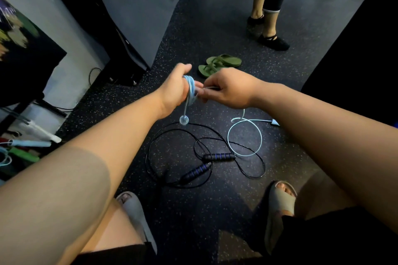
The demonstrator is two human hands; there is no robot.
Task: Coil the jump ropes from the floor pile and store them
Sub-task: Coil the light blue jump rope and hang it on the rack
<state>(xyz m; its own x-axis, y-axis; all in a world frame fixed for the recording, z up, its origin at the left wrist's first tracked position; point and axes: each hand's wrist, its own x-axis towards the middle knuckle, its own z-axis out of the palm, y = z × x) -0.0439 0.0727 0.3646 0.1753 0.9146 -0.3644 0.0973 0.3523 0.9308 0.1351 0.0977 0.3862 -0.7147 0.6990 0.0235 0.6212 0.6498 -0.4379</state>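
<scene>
Mid-coil on the thin pale-blue plastic jump rope [190,89], centre of frame. Left hand [175,90] is closed round a bundle of several loops, thumb up and fingers curled, so the wraps sit across the palm; one short end hangs below it with a small clear disc-shaped stopper [184,120] dangling. Right hand [230,90] is just beside the left, fingertips [202,92] pinched on the running strand and feeding it toward the bundle. From what I see, the rest of that rope trails down to the dark speckled rubber floor [215,211] and lies in one loose ring right of centre [244,137], with what looks like its pale handle end [275,122] further right, half hidden by the right forearm. Below centre a second rope, thin black cord with two black-and-blue ribbed foam handles [219,156], lies tangled and untouched; its cord crosses the blue ring. My read: the blue cord is light, springy and slick, so loops will want to pop open unless the left grip stays tight; take slack close to the bundle, not far down. Pulling the ring in could drag the black cord with it. For the black one, grab both foam handles together, they're the grippy part. More rope handles, pale blue and green [23,148], show at the left edge. Green sandals [217,63] and a bystander's feet [269,34] sit upper centre, well apart.
</scene>
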